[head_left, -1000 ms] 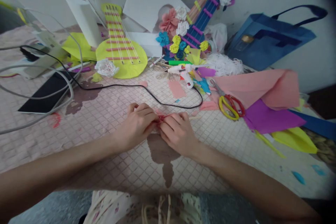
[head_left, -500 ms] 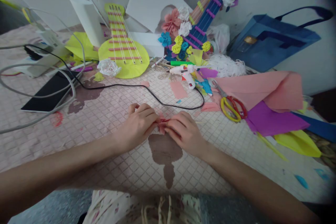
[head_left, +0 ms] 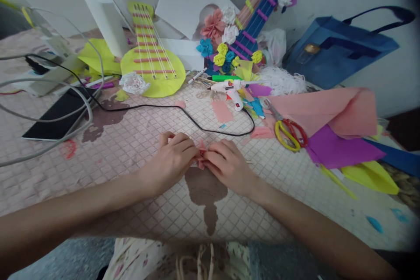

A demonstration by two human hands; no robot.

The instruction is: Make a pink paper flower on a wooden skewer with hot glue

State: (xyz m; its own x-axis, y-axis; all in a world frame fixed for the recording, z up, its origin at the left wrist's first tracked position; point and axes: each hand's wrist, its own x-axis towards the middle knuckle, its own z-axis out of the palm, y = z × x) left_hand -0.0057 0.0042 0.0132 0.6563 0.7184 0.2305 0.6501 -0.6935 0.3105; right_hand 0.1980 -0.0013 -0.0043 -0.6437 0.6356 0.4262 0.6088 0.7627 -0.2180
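Between my two hands, low over the patterned tablecloth (head_left: 141,210), is a small pink paper flower (head_left: 201,162). My left hand (head_left: 175,159) pinches it from the left, fingers bent and pressed together. From the right, my right hand (head_left: 229,166) pinches its other edge. The fingertips partly cover the flower, so only its upper and lower petals show. A white glue gun (head_left: 231,92) lies beyond my hands, its black cord looping towards them. Scissors (head_left: 288,133) with yellow and red handles rest to the right of my right hand.
A yellow paper guitar (head_left: 154,70) leans at the back, beside a blue paper guitar (head_left: 252,30) covered with flowers. Pink crepe paper (head_left: 328,105) and a purple sheet (head_left: 341,146) lie right. A black tablet-like slab (head_left: 59,113) sits left under cables. A blue bag (head_left: 341,52) stands behind.
The pink flower has been turned slightly between my fingertips, and its petals now stand up more. Both hands stay in nearly the same place. The view has shifted a little.
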